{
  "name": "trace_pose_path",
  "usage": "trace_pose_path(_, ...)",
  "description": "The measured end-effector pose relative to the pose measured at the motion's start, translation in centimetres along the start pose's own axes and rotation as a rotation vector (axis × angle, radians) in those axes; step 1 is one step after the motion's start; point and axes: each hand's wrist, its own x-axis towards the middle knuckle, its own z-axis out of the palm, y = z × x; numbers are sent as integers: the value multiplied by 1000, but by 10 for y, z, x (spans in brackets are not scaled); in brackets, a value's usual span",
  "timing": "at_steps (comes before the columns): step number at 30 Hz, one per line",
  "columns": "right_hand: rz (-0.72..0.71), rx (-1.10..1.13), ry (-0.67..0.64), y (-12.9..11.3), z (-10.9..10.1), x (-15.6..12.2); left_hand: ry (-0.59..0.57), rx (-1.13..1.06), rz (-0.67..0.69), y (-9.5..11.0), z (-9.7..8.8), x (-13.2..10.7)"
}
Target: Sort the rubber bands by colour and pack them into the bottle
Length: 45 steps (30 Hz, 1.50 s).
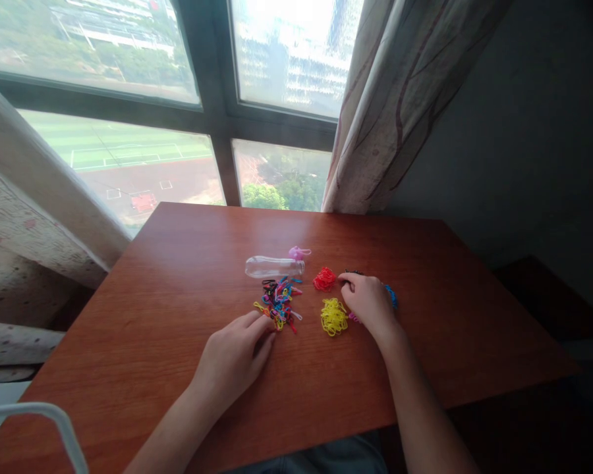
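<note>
On the reddish wooden table [168, 342] lies a mixed heap of coloured rubber bands [278, 301]. My left hand [237, 355] rests flat beside it, fingers stretched, fingertips touching the heap's near edge. A red pile [324, 278] and a yellow pile [334, 316] of bands lie to the right. My right hand [369, 301] is curled, fingertips pressed on the table by a small dark pile [352, 272]; blue bands [391, 295] show behind it. What its fingers pinch is hidden.
A clear plastic bottle [273, 266] lies on its side behind the mixed heap, its pink cap [297, 252] beside it. A window and curtains stand behind the table. A white chair frame [54, 421] shows at the lower left.
</note>
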Motion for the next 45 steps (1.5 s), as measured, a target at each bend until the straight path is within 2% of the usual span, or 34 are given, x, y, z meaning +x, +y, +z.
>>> trace_pose_path(5, 31, 60, 74, 1, -6, -11, -21, 10, -8, -1, 1, -1)
trace_pose_path(9, -18, 214, 128, -6, -5, -35, -34, 20, -7, -1, 1, -1)
trace_pose_path(13, -109, 362, 88, -27, 4, -68, -27, 28, 5, -2, 1, -2)
trace_pose_path(16, -145, 390, 49, -36, 9, -81, -14, 28, 20, -3, 2, -3)
trace_pose_path(19, -96, 278, 58, -31, 3, -72, -6, 34, 23, -4, 3, -2)
trace_pose_path(23, 33, 27, 36, -11, -14, -37, -2, 42, 30, -4, 2, -1)
trace_pose_path(28, -4, -207, -80, -5, -21, -5, -6, 42, 34, -3, 1, 0)
trace_pose_path(34, -55, -263, -129, -11, -12, 5, -22, 34, 24, -3, 2, -1)
trace_pose_path(45, -10, -297, -132, -11, -7, 9, -54, 29, 3, -1, 0, -2)
